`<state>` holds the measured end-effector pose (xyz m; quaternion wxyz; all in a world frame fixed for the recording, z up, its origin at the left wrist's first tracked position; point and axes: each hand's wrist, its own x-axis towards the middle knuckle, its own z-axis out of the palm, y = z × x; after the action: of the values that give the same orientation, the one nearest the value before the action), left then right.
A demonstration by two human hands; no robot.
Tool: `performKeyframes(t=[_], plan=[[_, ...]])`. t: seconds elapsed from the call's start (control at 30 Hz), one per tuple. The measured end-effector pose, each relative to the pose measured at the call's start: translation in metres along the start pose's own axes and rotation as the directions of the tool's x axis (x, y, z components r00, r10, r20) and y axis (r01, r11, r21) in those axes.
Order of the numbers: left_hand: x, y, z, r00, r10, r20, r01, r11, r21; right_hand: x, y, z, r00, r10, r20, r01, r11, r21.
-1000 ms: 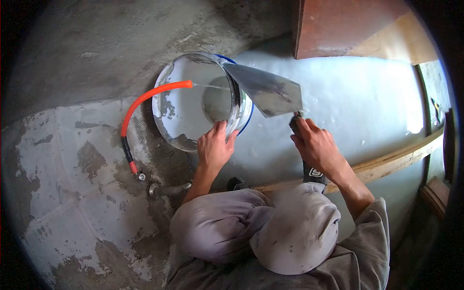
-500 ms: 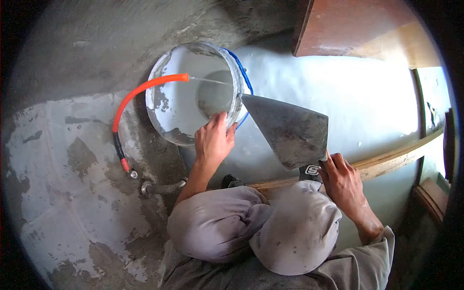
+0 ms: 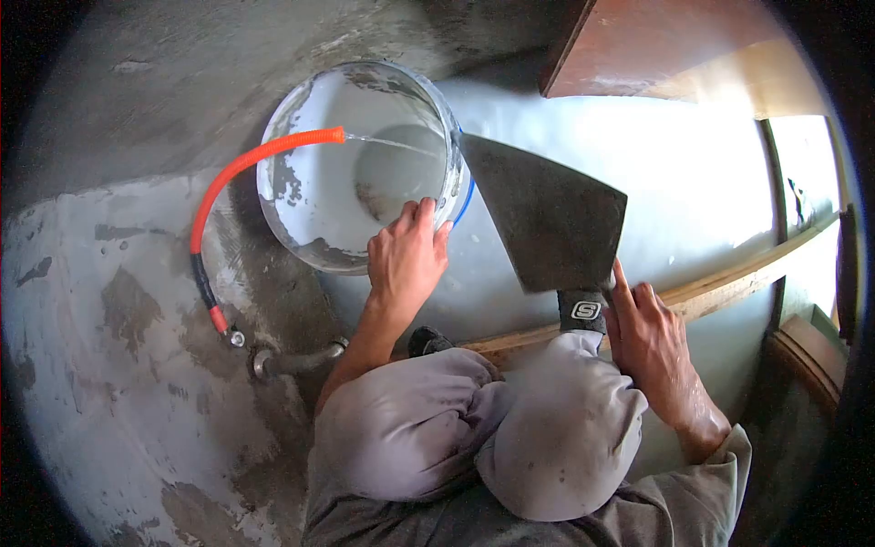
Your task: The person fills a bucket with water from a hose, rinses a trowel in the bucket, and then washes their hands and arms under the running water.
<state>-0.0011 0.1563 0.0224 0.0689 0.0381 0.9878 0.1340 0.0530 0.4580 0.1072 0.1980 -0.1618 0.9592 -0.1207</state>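
Observation:
A whitish bucket (image 3: 314, 219), smeared with grey, is tilted with its mouth facing me. My left hand (image 3: 401, 255) is closed over its near rim. Water (image 3: 392, 141) runs from the end of an orange hose (image 3: 241, 164) into the bucket. In my right hand (image 3: 652, 356) is a trowel (image 3: 556, 214), its handle mostly hidden by my fingers, with the index finger stretched along it. The grey blade points away from me, and its tip appears to touch the bucket's right rim. Part of a blue band shows behind the bucket.
A metal pipe fitting (image 3: 301, 357) sticks out below the hose's metal end. A wooden plank (image 3: 729, 281) runs from beside my knees to the right. Reddish-brown boards (image 3: 665, 46) stand at upper right. Patchy grey cement (image 3: 100, 365) covers the surface at left.
The bucket's mouth has turned a little more toward me, and less of the blue band shows. Both hands keep their holds. Water still flows. The whole view has shifted slightly.

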Motion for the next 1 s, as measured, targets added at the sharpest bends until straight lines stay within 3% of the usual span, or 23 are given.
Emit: performKeyframes(t=[0.23, 0.37, 0.5, 0.6, 0.7, 0.8, 0.9, 1.0], plan=[[-0.002, -0.008, 0.001, 1.0, 0.019, -0.017, -0.019, 1.0, -0.015, 0.054, 0.005, -0.005, 1.0, -0.022, 0.013, 0.022, 1.0, 0.005], [0.0, -0.006, 0.0, 1.0, 0.006, -0.021, -0.007, 1.0, -0.02, 0.091, 0.013, -0.009, 0.981, -0.146, -0.125, 0.139, 0.988, -0.062], [0.001, -0.003, -0.003, 1.0, -0.02, 0.018, 0.02, 1.0, 0.013, 0.09, 0.03, -0.012, 0.989, -0.128, -0.074, 0.131, 0.991, 0.037], [-0.001, -0.003, -0.001, 0.999, -0.034, 0.042, 0.033, 0.999, 0.019, 0.052, 0.045, -0.015, 0.99, -0.1, 0.097, 0.112, 0.986, -0.124], [0.003, -0.005, 0.0, 1.0, -0.012, 0.011, 0.012, 1.0, 0.01, 0.02, 0.051, 0.0, 0.984, -0.106, 0.14, 0.118, 0.99, -0.08], [0.0, -0.005, -0.001, 1.0, -0.017, 0.018, 0.016, 1.0, 0.007, 0.015, 0.05, -0.003, 0.99, 0.013, 0.141, -0.02, 0.999, 0.048], [0.0, -0.005, 0.0, 1.0, 0.0, 0.001, 0.0, 1.0, -0.002, 0.007, 0.047, -0.001, 0.995, 0.006, 0.104, -0.033, 0.966, 0.256], [0.001, -0.006, -0.001, 1.0, 0.001, -0.016, -0.001, 1.0, -0.001, -0.005, 0.041, -0.002, 0.994, -0.028, 0.101, 0.0, 0.964, 0.266]])
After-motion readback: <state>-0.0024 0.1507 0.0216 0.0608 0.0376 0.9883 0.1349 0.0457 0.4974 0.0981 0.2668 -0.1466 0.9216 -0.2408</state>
